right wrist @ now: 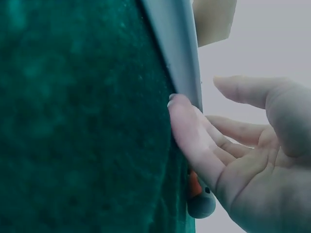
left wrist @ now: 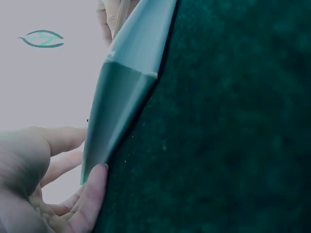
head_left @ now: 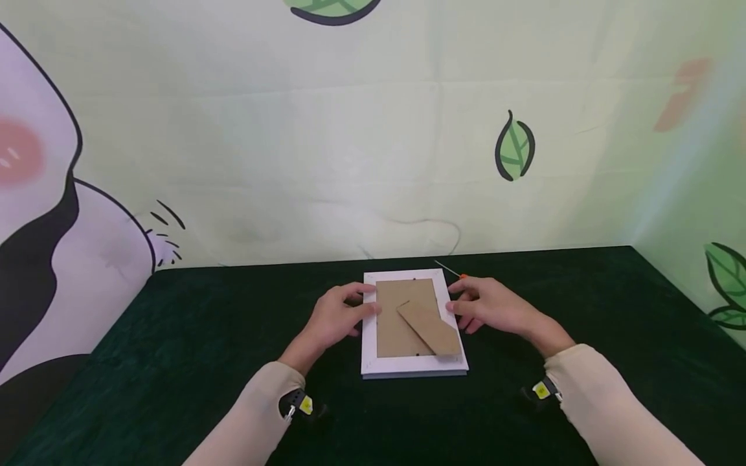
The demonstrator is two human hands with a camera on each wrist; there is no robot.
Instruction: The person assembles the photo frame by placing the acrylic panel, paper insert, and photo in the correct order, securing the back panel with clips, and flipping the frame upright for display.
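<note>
The frame [head_left: 414,323] lies face down on the table [head_left: 583,310], between the two hands. The left hand [head_left: 338,317] touches its left edge with relaxed, lightly bent fingers [left wrist: 92,194]; the thumb rests on the rim. The right hand [head_left: 495,307] touches the right edge in the same way, fingers [right wrist: 189,131] loosely extended against the side. The brown stand [head_left: 428,327] lies flat on the backing, nearer the right hand. An orange tool [right wrist: 199,194] lies just beyond the right hand.

Head view bright, even, edges warped; both wrist views dim, bluish, blurred.
</note>
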